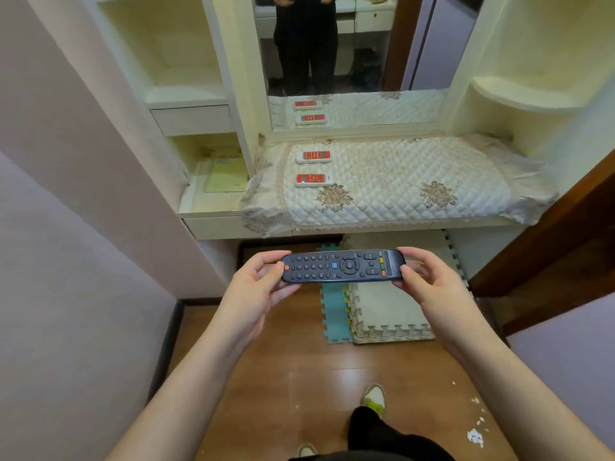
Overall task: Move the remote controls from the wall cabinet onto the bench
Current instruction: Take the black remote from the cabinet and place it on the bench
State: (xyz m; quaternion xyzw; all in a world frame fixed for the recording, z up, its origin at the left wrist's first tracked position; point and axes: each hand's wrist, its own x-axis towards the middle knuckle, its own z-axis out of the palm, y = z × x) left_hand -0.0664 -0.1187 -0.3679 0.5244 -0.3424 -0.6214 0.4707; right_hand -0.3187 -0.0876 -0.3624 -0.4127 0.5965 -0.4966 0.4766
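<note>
A long black remote control (342, 266) is held level in front of me, crosswise, below the bench's front edge. My left hand (263, 277) grips its left end and my right hand (422, 277) grips its right end. On the bench (416, 171), which is covered by a quilted cream cloth, two white remotes with red faces lie at the left: one (313, 156) near the mirror, the other (312, 180) closer to me. The open shelves of the wall cabinet (173, 61) at upper left look bare.
A mirror (332, 44) behind the bench reflects me and the two white remotes. A lower left shelf holds a yellowish booklet (226, 174). Foam puzzle mats (382, 311) lie on the wooden floor under the bench. Curved shelves (532, 91) stand at right, a brown door frame beside them.
</note>
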